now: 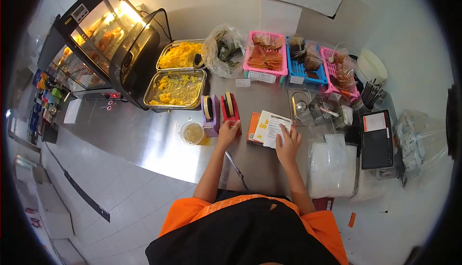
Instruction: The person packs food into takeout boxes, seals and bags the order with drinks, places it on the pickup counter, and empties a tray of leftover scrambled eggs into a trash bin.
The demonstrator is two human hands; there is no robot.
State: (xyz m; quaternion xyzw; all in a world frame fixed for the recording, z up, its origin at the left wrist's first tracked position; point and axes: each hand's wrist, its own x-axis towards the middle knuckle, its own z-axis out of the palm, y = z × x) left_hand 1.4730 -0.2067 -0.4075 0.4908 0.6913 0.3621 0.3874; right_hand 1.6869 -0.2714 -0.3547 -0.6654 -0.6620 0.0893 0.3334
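My left hand (227, 132) is at the near end of a red tape dispenser (230, 111), its fingers closed against it. Whether a strip of tape is pinched there is too small to make out. Directly to the left stands a purple tape dispenser (211, 120). My right hand (288, 144) lies with fingers spread on a printed white receipt (275, 128). Beneath that paper is an orange and white box (255, 129) with yellow lettering. A clear round tub (192, 133) of pale contents sits left of the dispensers.
At the back left is a lit food warmer (103, 38), beside trays of yellow food (175, 89). Pink (266, 53) and blue baskets (308, 67) of packets line the wall. A black tablet (377, 140) and white plastic bags (332, 168) lie right. A pen-like object (234, 164) lies near the front edge.
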